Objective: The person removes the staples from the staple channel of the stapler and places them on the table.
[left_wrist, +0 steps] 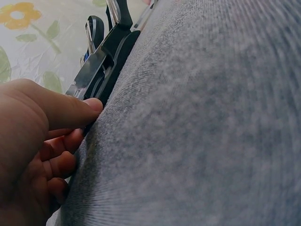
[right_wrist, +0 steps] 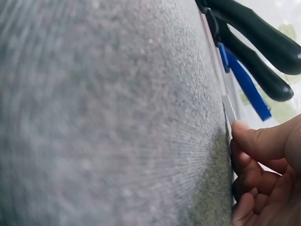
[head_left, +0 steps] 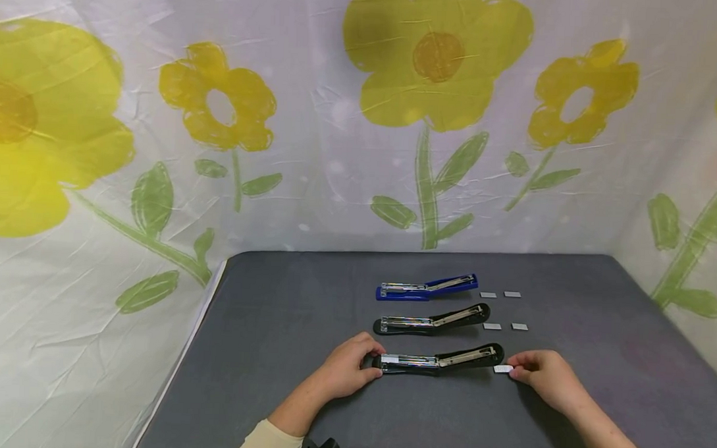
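Note:
The nearest black stapler (head_left: 409, 362) lies opened out on the grey table, its top arm swung to the right. My left hand (head_left: 347, 368) grips that stapler's left end between thumb and fingers; in the left wrist view the thumb (left_wrist: 82, 109) presses along its base. Just past the stapler's right tip, my right hand (head_left: 545, 375) pinches a small pale staple strip (head_left: 503, 369). The right wrist view shows the strip (right_wrist: 228, 109) sticking out beyond the thumb, close over the table surface. The other fingers of this hand are curled beneath.
Behind lie a second opened black stapler (head_left: 408, 323) and an opened blue stapler (head_left: 406, 293). Beside their right ends, staple strips (head_left: 492, 326) rest in pairs on the grey table (head_left: 273, 300). A flowered cloth (head_left: 313, 150) hangs behind and at both sides.

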The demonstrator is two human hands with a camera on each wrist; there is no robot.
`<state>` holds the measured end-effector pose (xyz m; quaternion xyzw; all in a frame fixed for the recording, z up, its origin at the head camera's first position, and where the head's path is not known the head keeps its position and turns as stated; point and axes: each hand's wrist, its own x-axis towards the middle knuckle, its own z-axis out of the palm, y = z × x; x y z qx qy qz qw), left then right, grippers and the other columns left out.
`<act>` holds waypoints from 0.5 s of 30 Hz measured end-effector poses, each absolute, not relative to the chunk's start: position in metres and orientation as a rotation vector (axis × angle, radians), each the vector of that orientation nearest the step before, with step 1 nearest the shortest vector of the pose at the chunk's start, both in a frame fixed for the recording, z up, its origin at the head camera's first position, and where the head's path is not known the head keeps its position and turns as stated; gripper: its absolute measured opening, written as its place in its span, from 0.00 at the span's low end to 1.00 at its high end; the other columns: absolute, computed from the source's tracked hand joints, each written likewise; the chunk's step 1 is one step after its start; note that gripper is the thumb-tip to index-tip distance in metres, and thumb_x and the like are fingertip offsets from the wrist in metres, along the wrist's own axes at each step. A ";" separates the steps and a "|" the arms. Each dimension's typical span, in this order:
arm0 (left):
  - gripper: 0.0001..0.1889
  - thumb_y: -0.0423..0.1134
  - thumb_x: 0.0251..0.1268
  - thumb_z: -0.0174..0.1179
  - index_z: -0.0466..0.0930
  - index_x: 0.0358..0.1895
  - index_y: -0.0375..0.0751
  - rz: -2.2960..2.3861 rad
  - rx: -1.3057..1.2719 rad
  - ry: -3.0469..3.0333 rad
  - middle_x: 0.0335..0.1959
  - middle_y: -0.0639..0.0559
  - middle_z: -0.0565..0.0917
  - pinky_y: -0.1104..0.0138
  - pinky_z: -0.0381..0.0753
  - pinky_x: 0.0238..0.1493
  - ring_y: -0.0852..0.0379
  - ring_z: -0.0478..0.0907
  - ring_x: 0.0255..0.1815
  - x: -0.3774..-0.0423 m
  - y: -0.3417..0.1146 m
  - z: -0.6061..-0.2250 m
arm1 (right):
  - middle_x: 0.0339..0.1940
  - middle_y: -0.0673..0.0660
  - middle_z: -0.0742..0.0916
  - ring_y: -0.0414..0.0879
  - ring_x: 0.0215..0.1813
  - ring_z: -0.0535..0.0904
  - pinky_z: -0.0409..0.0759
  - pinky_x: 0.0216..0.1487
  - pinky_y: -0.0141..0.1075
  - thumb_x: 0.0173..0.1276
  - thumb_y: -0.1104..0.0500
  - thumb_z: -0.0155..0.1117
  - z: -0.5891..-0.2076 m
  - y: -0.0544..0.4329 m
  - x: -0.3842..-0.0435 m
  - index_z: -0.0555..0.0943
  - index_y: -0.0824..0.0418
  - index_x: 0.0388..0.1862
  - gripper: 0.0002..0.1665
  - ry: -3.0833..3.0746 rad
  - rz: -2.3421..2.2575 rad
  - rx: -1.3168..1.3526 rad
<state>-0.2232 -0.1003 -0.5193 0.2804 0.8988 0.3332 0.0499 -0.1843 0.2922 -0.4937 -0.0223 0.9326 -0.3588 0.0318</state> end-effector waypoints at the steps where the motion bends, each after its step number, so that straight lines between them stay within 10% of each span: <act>1: 0.14 0.39 0.65 0.72 0.85 0.52 0.45 1.011 0.853 2.740 0.44 0.60 0.78 0.63 0.76 0.50 0.63 0.75 0.44 -0.224 -0.100 -0.520 | 0.35 0.55 0.90 0.40 0.35 0.79 0.75 0.37 0.34 0.64 0.65 0.74 -0.494 0.292 -0.184 0.90 0.66 0.40 0.07 2.883 -1.089 -0.074; 15: 0.13 0.38 0.64 0.73 0.85 0.50 0.44 1.023 0.897 2.751 0.43 0.60 0.78 0.64 0.76 0.49 0.64 0.75 0.43 -0.224 -0.103 -0.522 | 0.35 0.53 0.88 0.43 0.36 0.80 0.76 0.36 0.39 0.70 0.58 0.72 -0.478 0.295 -0.186 0.88 0.67 0.45 0.13 2.884 -1.026 -0.107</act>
